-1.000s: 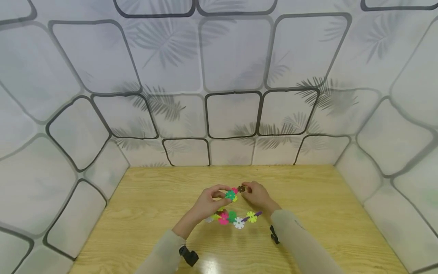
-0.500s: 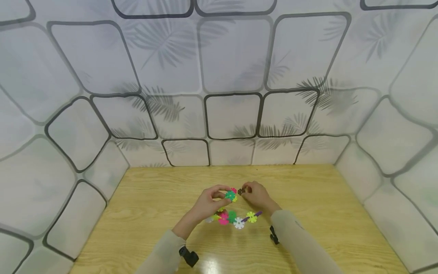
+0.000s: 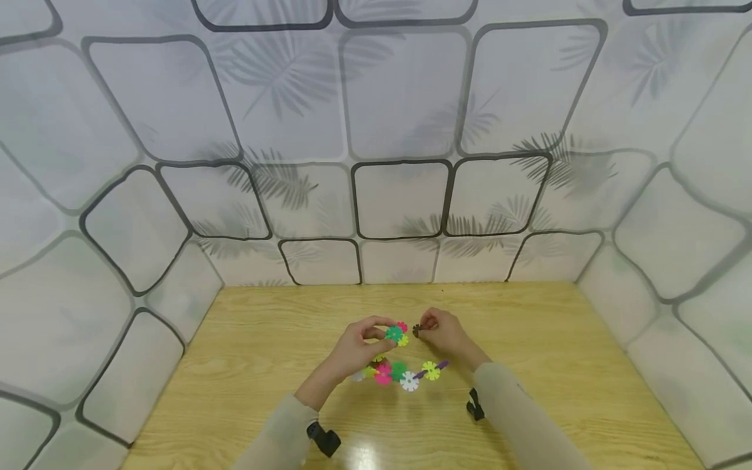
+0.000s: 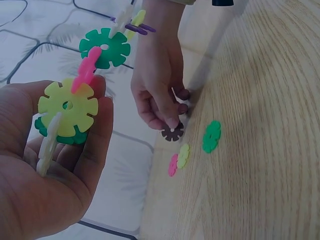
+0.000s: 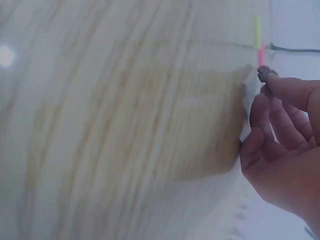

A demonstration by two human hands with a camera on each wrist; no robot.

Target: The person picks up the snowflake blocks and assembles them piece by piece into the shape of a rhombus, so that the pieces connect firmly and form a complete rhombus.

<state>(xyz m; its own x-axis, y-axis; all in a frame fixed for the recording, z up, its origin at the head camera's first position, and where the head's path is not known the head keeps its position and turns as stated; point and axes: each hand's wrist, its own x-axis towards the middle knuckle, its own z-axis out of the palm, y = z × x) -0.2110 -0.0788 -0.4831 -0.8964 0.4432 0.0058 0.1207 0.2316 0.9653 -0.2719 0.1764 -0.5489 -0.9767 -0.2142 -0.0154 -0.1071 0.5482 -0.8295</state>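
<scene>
My left hand (image 3: 355, 346) holds a chain of notched plastic flower discs between thumb and curled fingers. In the left wrist view, a yellow disc (image 4: 67, 102) and a white disc (image 4: 49, 145) lie over the palm, with a pink disc (image 4: 86, 70) and a green disc (image 4: 106, 49) linked beyond. Further links include white, yellow and purple ones. To the right, my right hand (image 3: 449, 336) pinches a dark brown disc (image 5: 263, 74) between thumb and fingertip. Loose on the table are a green disc (image 4: 211, 136), a yellow disc (image 4: 183, 156) and a pink disc (image 4: 173, 165).
The wooden table (image 3: 264, 391) runs back to a pale patterned wall (image 3: 399, 196), with similar side walls left and right. Black wrist cameras sit on both sleeves, the left camera (image 3: 324, 438) and the right camera (image 3: 474, 405).
The right hand has drawn the brown disc slightly to the right, away from the pink disc, and turned it more edge-on. The left hand and its chain have barely moved.
</scene>
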